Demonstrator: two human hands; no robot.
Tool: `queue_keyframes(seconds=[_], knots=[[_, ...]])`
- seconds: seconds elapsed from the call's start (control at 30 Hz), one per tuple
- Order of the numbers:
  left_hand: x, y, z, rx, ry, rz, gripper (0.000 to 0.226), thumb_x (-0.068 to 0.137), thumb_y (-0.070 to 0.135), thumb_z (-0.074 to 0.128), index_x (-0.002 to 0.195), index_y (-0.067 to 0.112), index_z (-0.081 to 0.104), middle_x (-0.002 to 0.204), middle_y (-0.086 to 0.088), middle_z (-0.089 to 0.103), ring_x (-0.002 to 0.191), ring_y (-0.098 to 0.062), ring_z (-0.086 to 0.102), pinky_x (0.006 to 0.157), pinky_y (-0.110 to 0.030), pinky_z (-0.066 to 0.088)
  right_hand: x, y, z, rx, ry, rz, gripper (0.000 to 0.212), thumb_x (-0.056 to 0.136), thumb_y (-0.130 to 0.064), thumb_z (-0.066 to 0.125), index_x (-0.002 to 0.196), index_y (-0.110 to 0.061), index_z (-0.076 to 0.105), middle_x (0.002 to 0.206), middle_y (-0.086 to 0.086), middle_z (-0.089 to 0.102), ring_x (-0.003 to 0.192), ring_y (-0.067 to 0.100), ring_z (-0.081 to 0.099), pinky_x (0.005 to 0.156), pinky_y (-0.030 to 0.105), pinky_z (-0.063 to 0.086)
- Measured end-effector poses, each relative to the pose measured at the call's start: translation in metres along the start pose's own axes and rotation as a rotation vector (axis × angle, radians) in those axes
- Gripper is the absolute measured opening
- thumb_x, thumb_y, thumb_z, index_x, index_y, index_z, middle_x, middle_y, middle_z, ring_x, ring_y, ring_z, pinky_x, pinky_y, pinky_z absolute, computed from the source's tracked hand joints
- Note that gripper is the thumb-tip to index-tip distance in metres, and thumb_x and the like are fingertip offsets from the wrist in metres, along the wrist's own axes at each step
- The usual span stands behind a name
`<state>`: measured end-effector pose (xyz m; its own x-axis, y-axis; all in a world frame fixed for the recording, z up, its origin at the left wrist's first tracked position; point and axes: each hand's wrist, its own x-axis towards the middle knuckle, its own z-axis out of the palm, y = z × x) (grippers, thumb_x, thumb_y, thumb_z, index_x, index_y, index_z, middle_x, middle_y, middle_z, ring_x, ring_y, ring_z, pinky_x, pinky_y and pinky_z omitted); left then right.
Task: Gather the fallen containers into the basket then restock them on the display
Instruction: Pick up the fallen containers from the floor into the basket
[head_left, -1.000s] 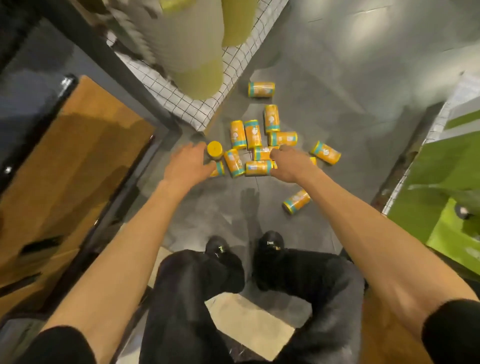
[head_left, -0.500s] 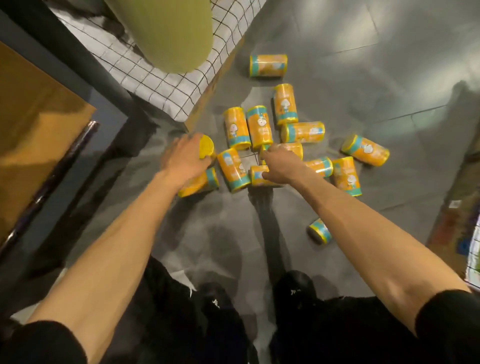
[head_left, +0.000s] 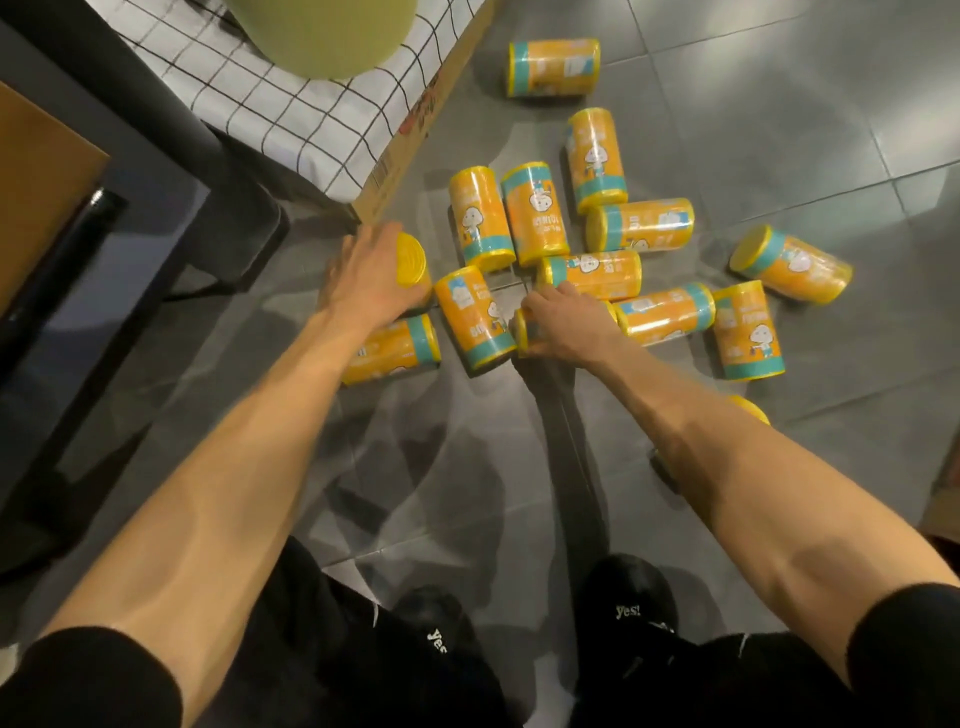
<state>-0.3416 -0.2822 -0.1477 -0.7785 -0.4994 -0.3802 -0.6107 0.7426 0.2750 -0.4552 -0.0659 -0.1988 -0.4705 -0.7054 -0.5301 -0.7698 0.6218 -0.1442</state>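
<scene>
Head view: fourteen yellow cylindrical containers with teal bands (head_left: 535, 213) are counted on the grey tiled floor (head_left: 779, 130). One is gripped by the left hand (head_left: 363, 280) and one by the right hand (head_left: 563, 325). Twelve are left lying loose, one half hidden under the right forearm (head_left: 727, 467).

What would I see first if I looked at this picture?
First, the heap of orange containers lying scattered on the grey floor, in the middle. The left hand grips one container, yellow lid showing, and the right hand grips another container lying on its side. At the top, a big green round thing shows above a checked cover.
</scene>
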Motion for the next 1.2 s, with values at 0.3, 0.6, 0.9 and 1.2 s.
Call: queue_keyframes(seconds=[0.3,0.6,0.9,1.2], knots=[[0.001,-0.012,0.011,-0.114,0.039,0.033,0.082,0.079,0.031,0.079,0.146,0.015,0.033,0.143,-0.011,0.038,0.129,-0.035,0.044,0.099,-0.047,0.041,0.005,0.004,0.015,-0.15,0.036,-0.02,0.075,0.075,-0.061,0.071,0.134,-0.02,0.048,0.13,0.005,0.055,0.123,0.028,0.043,0.098,0.042,0.038],[-0.02,-0.015,0.018,-0.221,0.12,-0.025,0.071,0.072,0.041,0.081,0.131,0.017,0.048,0.13,-0.01,0.051,0.119,-0.032,0.051,0.09,-0.042,0.045,-0.011,0.008,0.006,0.11,0.046,-0.01,0.076,0.07,-0.046,0.083,0.133,-0.017,0.05,0.13,0.006,0.052,0.117,0.028,0.053,0.096,0.04,0.044],[-0.106,0.028,-0.078,-0.386,0.101,-0.053,0.051,0.068,0.044,0.078,0.107,0.017,0.058,0.112,-0.008,0.059,0.106,-0.025,0.054,0.079,-0.03,0.038,-0.128,-0.026,-0.1,0.691,0.223,0.248,0.076,0.065,-0.041,0.089,0.126,-0.012,0.055,0.123,0.01,0.055,0.111,0.026,0.055,0.094,0.038,0.048],[-0.262,0.083,-0.257,-0.519,0.158,-0.147,0.062,0.071,0.039,0.082,0.122,0.015,0.055,0.12,-0.008,0.055,0.11,-0.028,0.053,0.085,-0.038,0.044,-0.262,-0.086,-0.282,0.825,0.228,0.132,0.05,0.066,-0.039,0.086,0.11,-0.024,0.068,0.092,-0.021,0.062,0.09,0.007,0.061,0.082,0.032,0.053]])
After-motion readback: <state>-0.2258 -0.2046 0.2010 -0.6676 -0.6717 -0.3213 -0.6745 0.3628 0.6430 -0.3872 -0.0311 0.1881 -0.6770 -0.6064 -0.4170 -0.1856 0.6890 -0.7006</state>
